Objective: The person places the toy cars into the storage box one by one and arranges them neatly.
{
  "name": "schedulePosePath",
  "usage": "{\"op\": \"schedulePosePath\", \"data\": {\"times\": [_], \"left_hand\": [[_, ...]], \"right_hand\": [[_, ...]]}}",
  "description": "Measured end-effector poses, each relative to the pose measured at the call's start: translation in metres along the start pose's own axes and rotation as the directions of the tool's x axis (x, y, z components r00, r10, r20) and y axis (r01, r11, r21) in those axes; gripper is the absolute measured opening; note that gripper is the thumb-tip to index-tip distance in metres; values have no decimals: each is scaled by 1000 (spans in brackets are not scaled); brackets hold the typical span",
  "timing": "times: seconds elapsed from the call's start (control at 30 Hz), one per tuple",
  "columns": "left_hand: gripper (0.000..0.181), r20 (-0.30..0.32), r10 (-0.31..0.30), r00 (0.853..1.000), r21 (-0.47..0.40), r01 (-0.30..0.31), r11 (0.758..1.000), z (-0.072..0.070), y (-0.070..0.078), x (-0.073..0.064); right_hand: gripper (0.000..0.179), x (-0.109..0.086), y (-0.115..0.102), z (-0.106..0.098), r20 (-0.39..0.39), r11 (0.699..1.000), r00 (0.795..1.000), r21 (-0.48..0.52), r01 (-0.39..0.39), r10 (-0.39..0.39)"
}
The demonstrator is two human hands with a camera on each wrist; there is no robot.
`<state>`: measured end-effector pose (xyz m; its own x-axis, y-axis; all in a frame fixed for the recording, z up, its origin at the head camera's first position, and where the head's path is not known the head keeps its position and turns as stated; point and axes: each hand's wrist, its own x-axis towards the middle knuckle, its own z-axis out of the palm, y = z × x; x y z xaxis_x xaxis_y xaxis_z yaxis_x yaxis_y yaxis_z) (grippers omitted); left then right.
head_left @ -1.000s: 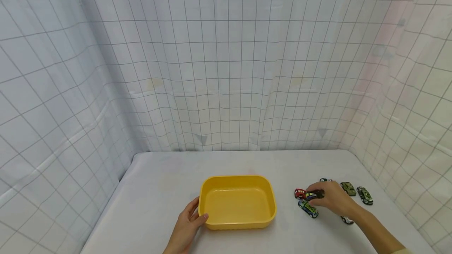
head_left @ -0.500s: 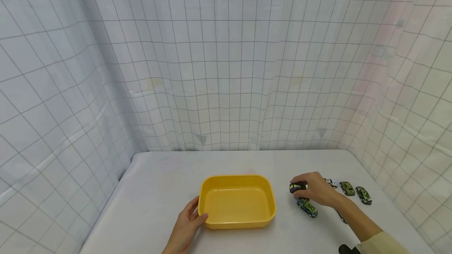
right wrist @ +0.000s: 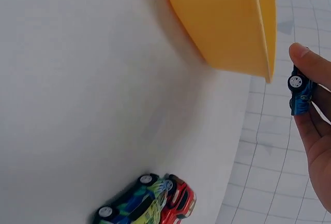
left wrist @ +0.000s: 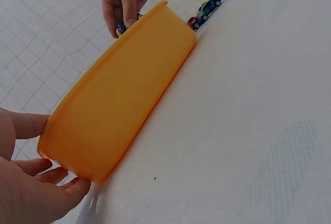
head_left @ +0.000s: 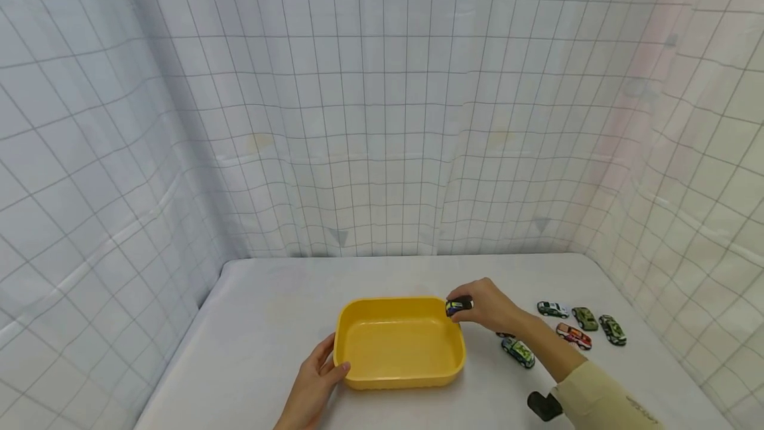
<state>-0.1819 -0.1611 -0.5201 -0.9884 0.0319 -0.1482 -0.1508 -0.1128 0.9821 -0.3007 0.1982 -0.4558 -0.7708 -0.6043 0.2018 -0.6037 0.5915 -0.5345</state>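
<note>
A yellow plastic tray (head_left: pixel 400 349) rests on the white-covered table, nothing lying inside it. At its left end my left hand (head_left: pixel 315 380) grips the wall, thumb at the rim and fingers along the outside. My right hand (head_left: pixel 492 307) pinches a small dark blue toy car (head_left: pixel 458 306) between thumb and fingers, at the tray's back right corner and above rim height. The car's wheel side shows in the right wrist view. On the table right of the tray, a green-and-blue toy car (head_left: pixel 518 353) lies close beside a red toy car (right wrist: pixel 181 202), which the right hand mostly hides in the head view.
Farther right lie a white-and-green toy car (head_left: pixel 552 309), a red-and-white one (head_left: pixel 574 336) and two camouflage-green ones (head_left: pixel 585 318) (head_left: pixel 612 330). A black object (head_left: pixel 544 406) sits at the right sleeve (head_left: pixel 597 397). White gridded curtains (head_left: pixel 382 151) enclose the table's back and sides.
My right hand has lifted the dark blue toy car from among the others and carried it left to the tray's back right corner. My left hand has stayed on the tray.
</note>
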Motion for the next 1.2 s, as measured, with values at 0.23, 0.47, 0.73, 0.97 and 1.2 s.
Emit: {"op": "schedulePosePath", "data": {"times": [0.23, 0.47, 0.73, 0.97, 1.2], "left_hand": [[79, 1, 1, 1000, 4, -1, 1000, 1, 1, -2], [78, 4, 15, 1000, 9, -15, 1000, 0, 0, -1], [77, -13, 6, 1000, 17, -6, 1000, 0, 1, -1], [79, -10, 6, 1000, 17, -5, 1000, 1, 2, -1], [77, -16, -2, 1000, 24, 3, 1000, 2, 1, 0]], "right_hand": [[30, 23, -14, 13, 48, 1000, 999, 13, -13, 13], [26, 39, -24, 28, 78, 999, 996, 16, 36, -37], [30, 58, -37, 46, 93, 995, 991, 32, 98, -101], [31, 71, -43, 65, 116, 992, 985, 29, 122, -124], [32, 78, -53, 80, 143, 995, 985, 36, 96, -100]]}}
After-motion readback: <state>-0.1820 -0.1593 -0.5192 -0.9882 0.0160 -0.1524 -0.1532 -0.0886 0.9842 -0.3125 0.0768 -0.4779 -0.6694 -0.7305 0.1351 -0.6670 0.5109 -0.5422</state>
